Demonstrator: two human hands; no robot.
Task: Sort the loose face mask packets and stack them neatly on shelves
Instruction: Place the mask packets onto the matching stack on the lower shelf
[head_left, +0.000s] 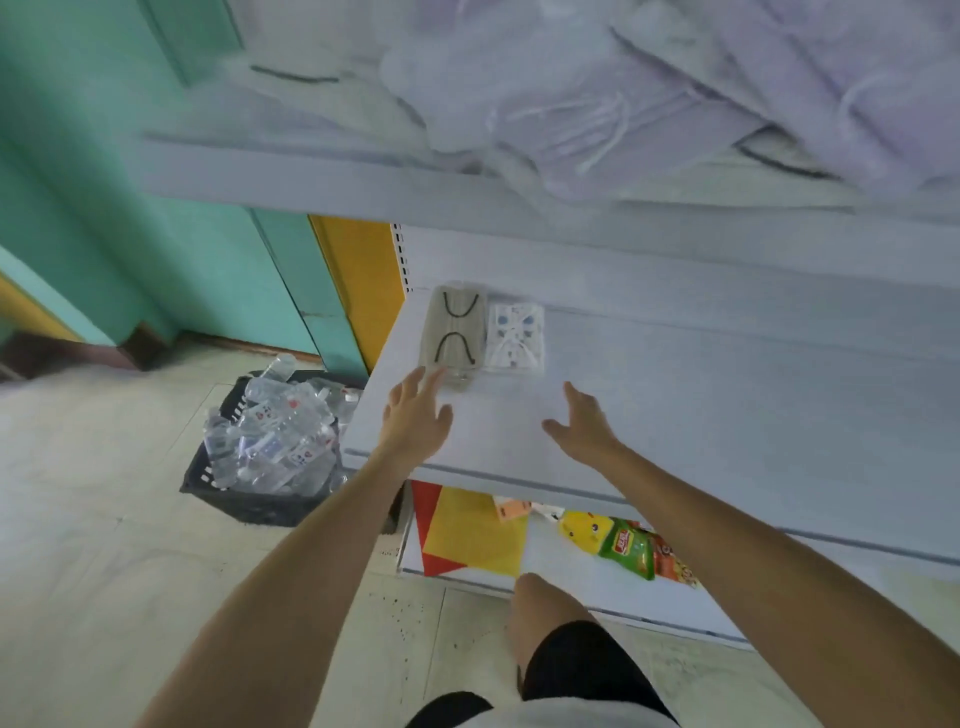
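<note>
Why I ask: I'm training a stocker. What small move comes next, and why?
Probably raise the right hand to the loose pile on the upper shelf and take one packet. It and the left hand are open and empty; only a beige packet and a white packet lie together on the middle shelf.

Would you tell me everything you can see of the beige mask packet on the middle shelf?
The beige mask packet looks like a clear-wrapped pack of pleated tan masks with two black ear loops on top. It lies flat at the back left of the white shelf, its long side beside a white, blue-patterned packet. The left hand reaches its front edge with straight fingers; contact is unclear.
</note>
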